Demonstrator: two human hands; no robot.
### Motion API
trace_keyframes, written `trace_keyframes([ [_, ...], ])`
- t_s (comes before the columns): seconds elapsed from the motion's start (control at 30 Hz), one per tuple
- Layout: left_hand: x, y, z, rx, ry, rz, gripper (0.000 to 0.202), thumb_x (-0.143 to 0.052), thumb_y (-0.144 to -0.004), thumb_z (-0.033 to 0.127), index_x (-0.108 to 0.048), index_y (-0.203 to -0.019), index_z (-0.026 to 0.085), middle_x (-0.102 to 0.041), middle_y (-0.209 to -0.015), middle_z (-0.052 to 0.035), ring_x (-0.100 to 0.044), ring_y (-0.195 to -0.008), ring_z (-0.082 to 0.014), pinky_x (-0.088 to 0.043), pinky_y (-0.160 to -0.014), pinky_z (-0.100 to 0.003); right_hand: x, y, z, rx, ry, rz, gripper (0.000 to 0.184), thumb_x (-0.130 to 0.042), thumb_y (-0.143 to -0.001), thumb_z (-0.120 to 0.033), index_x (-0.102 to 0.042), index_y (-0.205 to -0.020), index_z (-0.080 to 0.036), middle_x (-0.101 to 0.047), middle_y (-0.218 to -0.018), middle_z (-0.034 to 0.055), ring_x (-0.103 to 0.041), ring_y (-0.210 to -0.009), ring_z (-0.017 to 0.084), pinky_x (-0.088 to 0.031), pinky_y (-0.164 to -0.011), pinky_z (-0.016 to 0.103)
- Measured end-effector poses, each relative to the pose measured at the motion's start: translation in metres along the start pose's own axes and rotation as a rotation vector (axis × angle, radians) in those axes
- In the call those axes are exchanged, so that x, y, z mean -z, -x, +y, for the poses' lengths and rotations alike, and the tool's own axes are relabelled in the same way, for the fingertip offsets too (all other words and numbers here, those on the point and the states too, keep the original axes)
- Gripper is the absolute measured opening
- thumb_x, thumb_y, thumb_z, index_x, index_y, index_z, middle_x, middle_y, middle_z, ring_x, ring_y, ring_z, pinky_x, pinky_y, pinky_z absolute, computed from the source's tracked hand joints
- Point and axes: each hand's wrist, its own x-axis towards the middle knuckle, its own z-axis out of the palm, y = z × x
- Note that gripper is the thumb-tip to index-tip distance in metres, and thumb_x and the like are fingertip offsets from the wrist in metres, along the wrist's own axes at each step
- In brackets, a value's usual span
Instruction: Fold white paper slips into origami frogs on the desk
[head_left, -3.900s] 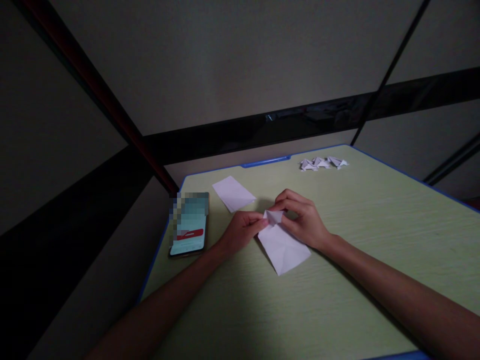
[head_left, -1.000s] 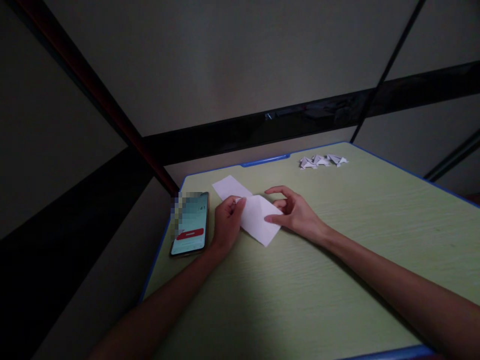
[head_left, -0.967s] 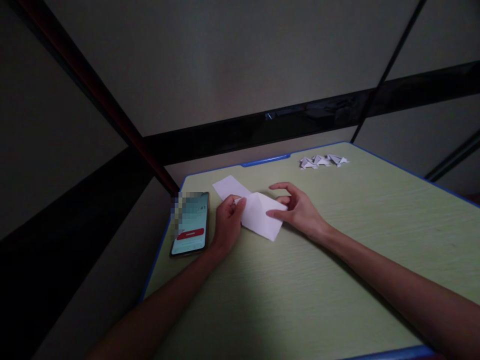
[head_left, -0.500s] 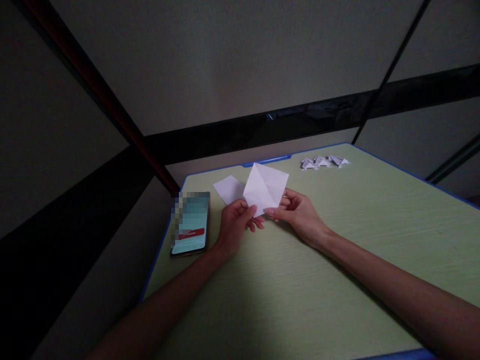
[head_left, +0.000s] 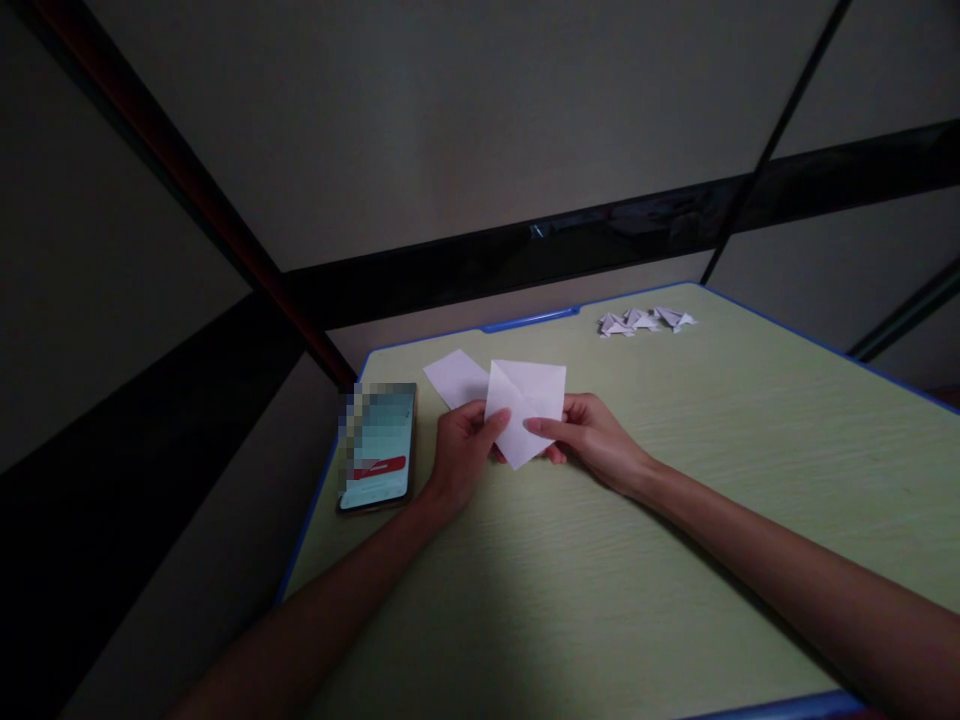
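Observation:
A white sheet of paper with diagonal creases is held up over the middle of the table, one corner pointing down toward me. My left hand pinches its left side, thumb on the front and fingers behind. On the right side my right hand grips the same sheet, its thumb lying across the front. Most of the fingers are hidden behind the paper. Just behind my left hand a second white sheet lies flat on the table, partly covered by the held one.
A phone with a lit, partly pixelated screen lies left of my left hand. Several folded paper figures stand in a row at the back of the pale green table. A blue edge strip runs along the back, before a panelled wall.
The held sheet has turned and tipped, with its lower corner now nearer me. Both thumbs have slid further up its front. The phone, second sheet and folded figures stay put.

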Motion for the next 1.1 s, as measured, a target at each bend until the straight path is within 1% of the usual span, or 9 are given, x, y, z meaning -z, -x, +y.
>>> trace_keyframes([
  [0.1, -0.0016, 0.0022, 0.0024, -0.012, -0.032, -0.001, 0.013, -0.060, -0.064, 0.024, -0.057, -0.061, 0.012, -0.053, -0.047, 0.0037, -0.046, -0.039, -0.0065, -0.033, -0.033, -0.016, -0.0003, -0.0010, 0.0024, 0.023, -0.007, 0.030, 0.015, -0.062, -0.062, -0.023, -0.054, -0.055, -0.011, -0.051, -0.041, -0.0030, -0.039, -0.032, 0.004, -0.026, -0.034, 0.018],
  [0.27, -0.0040, 0.0039, 0.0067, -0.065, -0.004, 0.023, 0.018, -0.058, -0.065, 0.024, -0.058, -0.079, 0.013, -0.060, -0.059, 0.0021, -0.049, -0.042, -0.0069, -0.037, -0.036, -0.017, -0.0009, -0.0024, 0.0025, 0.019, -0.056, 0.114, 0.016, -0.062, -0.062, -0.022, -0.053, -0.052, -0.012, -0.050, -0.038, -0.0022, -0.039, -0.031, 0.004, -0.026, -0.033, 0.018],
  [0.37, -0.0044, 0.0036, 0.0068, -0.076, 0.009, 0.019, 0.022, -0.059, -0.064, 0.022, -0.058, -0.085, 0.013, -0.056, -0.051, 0.0046, -0.047, -0.037, -0.0063, -0.036, -0.036, -0.017, -0.0004, -0.0032, 0.0019, 0.006, -0.098, 0.168, 0.014, -0.063, -0.060, -0.022, -0.055, -0.056, -0.011, -0.053, -0.042, -0.0011, -0.041, -0.032, 0.004, -0.029, -0.034, 0.018],
  [0.47, -0.0039, 0.0034, 0.0060, -0.059, -0.004, 0.009, 0.017, -0.057, -0.066, 0.022, -0.058, -0.080, 0.012, -0.050, -0.040, 0.0062, -0.045, -0.034, -0.0063, -0.035, -0.034, -0.017, -0.0001, -0.0029, 0.0010, 0.017, -0.105, 0.168, 0.015, -0.063, -0.060, -0.023, -0.055, -0.057, -0.011, -0.054, -0.044, -0.0010, -0.043, -0.034, 0.004, -0.030, -0.035, 0.018],
  [0.6, -0.0021, 0.0039, 0.0056, -0.008, -0.011, -0.021, 0.013, -0.056, -0.066, 0.024, -0.058, -0.069, 0.011, -0.048, -0.037, 0.0055, -0.041, -0.031, -0.0052, -0.031, -0.032, -0.016, 0.0000, -0.0025, -0.0004, 0.061, -0.097, 0.155, 0.017, -0.064, -0.060, -0.024, -0.054, -0.056, -0.010, -0.052, -0.046, -0.0014, -0.042, -0.037, 0.004, -0.027, -0.034, 0.017],
  [0.73, -0.0018, 0.0044, 0.0051, 0.002, -0.008, -0.044, 0.016, -0.056, -0.066, 0.023, -0.060, -0.076, 0.011, -0.046, -0.036, 0.0065, -0.039, -0.030, -0.0049, -0.029, -0.031, -0.016, 0.0008, -0.0041, 0.0011, 0.055, -0.097, 0.166, 0.018, -0.061, -0.062, -0.023, -0.054, -0.052, -0.010, -0.051, -0.044, -0.0008, -0.041, -0.036, 0.004, -0.026, -0.033, 0.018],
  [0.87, -0.0027, 0.0032, 0.0044, -0.063, -0.010, 0.023, 0.019, -0.057, -0.065, 0.021, -0.061, -0.081, 0.013, -0.047, -0.040, 0.0073, -0.043, -0.033, -0.0051, -0.032, -0.034, -0.016, 0.0001, -0.0047, 0.0037, 0.019, -0.140, 0.158, 0.014, -0.060, -0.061, -0.022, -0.057, -0.055, -0.010, -0.055, -0.047, 0.0011, -0.045, -0.037, 0.006, -0.031, -0.035, 0.020],
  [0.93, -0.0024, 0.0023, 0.0044, -0.061, 0.009, 0.064, 0.018, -0.058, -0.064, 0.020, -0.062, -0.080, 0.014, -0.048, -0.041, 0.0073, -0.043, -0.034, -0.0048, -0.032, -0.035, -0.016, -0.0012, -0.0040, 0.0040, 0.001, -0.164, 0.185, 0.012, -0.061, -0.059, -0.021, -0.058, -0.057, -0.010, -0.058, -0.051, 0.0016, -0.047, -0.039, 0.007, -0.033, -0.037, 0.020],
  [1.1, 0.0020, -0.0014, 0.0013, 0.076, 0.095, 0.072, 0.019, -0.060, -0.060, 0.022, -0.063, -0.077, 0.013, -0.048, -0.039, 0.0066, -0.038, -0.031, -0.0041, -0.026, -0.033, -0.017, 0.0004, -0.0026, -0.0007, 0.019, -0.220, 0.218, 0.012, -0.066, -0.052, -0.018, -0.060, -0.059, -0.011, -0.061, -0.057, 0.0015, -0.052, -0.051, 0.010, -0.040, -0.052, 0.025],
])
